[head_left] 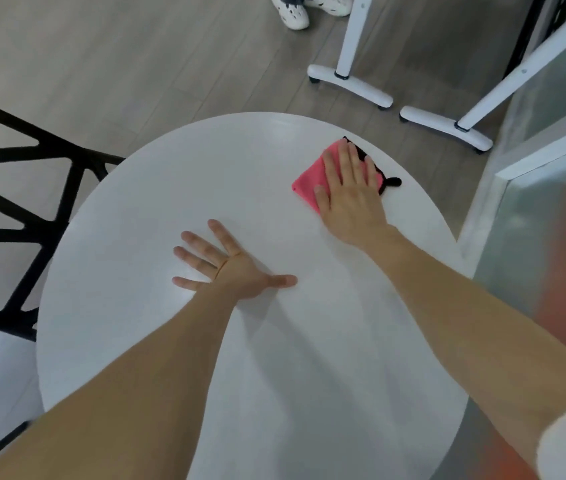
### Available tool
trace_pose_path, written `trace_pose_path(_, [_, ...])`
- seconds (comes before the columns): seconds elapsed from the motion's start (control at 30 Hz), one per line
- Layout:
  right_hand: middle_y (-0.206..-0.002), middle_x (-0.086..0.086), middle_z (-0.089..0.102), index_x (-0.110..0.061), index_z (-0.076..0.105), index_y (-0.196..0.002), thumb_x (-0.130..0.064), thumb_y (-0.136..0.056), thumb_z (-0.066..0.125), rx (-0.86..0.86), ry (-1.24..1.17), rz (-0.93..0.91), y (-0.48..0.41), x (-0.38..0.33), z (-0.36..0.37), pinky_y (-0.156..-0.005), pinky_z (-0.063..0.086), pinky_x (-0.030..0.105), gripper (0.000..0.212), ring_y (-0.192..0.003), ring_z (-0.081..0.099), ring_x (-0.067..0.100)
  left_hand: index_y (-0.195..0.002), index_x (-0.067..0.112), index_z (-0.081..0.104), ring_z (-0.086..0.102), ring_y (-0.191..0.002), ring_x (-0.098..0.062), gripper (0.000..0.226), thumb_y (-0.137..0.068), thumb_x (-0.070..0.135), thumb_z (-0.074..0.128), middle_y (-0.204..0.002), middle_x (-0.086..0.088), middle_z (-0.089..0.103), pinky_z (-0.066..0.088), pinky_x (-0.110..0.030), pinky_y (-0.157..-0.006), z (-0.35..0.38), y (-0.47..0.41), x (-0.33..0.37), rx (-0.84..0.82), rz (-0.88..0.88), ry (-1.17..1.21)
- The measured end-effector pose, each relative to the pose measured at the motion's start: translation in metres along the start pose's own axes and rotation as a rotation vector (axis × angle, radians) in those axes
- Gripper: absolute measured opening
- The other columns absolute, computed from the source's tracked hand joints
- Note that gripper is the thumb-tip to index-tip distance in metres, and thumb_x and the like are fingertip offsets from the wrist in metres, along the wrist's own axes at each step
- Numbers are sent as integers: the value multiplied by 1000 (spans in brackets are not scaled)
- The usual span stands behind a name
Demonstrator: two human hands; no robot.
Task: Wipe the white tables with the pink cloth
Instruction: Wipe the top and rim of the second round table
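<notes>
A: Setting: grey plank floor (119,57). A round white table (143,188) fills the centre, with a black lattice chair (42,188) at its left edge.

B: And the pink cloth (307,183)?

A: It lies flat on the table's far right part, near the rim, with black trim showing beyond the fingers.

B: The 2 hands?

A: The right hand (351,192) presses palm-down on the cloth, fingers straight and close together. The left hand (236,268) rests flat on the bare tabletop near the centre, fingers spread wide, holding nothing.

Pink cloth (309,180) with black trim, white round table (157,188), black chair (49,188), grey floor (136,57).
</notes>
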State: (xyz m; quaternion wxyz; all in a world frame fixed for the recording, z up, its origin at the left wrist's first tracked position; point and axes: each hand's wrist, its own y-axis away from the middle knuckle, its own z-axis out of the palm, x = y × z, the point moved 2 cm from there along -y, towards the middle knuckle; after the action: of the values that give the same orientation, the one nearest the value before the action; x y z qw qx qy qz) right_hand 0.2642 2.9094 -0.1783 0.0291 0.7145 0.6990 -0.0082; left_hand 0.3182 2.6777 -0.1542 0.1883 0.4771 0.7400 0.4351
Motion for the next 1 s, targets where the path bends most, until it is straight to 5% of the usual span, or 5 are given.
trace_pose_path(0.3, [-182,13,2,-11,14,-174,-45,-115,24,-56,-41,-18,118,26,-6,-134,14,55,68,-169,1,27,-161,32,-38,-50,-150,-43,181,-42,98,82,-163,-18,-51,-22,-79,-118,18,7,-14,191,139,79])
trace_pose_path(0.43, [-182,14,1,-11,17,-173,-48,-114,27,-155,-6,-53,167,47,-8,-134,15,56,71,-169,0,28,-173,21,9,-20,-167,-26,126,-83,102,42,-182,-12,-5,-4,-65,-133,47,16,-34,581,476,-229])
trace_pose_path(0.57, [-180,22,10,-8,24,-172,-49,-112,31,-40,-11,-48,64,29,2,-134,14,57,72,-168,10,35,-172,22,20,-6,-169,-23,84,-107,76,25,-182,-8,10,3,-63,-134,55,6,-4,707,603,-262])
trace_pose_path(0.73, [-180,20,9,-12,21,-173,-55,-109,21,-27,-115,27,-44,-4,5,-135,5,55,78,-168,7,33,-169,24,31,1,-169,-24,67,-111,57,33,-181,-9,16,2,-63,-133,68,-3,4,792,593,-283])
trace_pose_path(1.0, [-182,17,1,-13,13,-174,-55,-114,29,-82,-113,28,120,48,-7,-135,11,57,75,-169,-1,32,-166,22,40,10,-169,-24,61,-109,44,38,-179,-8,24,7,-64,-133,64,0,4,830,589,-270])
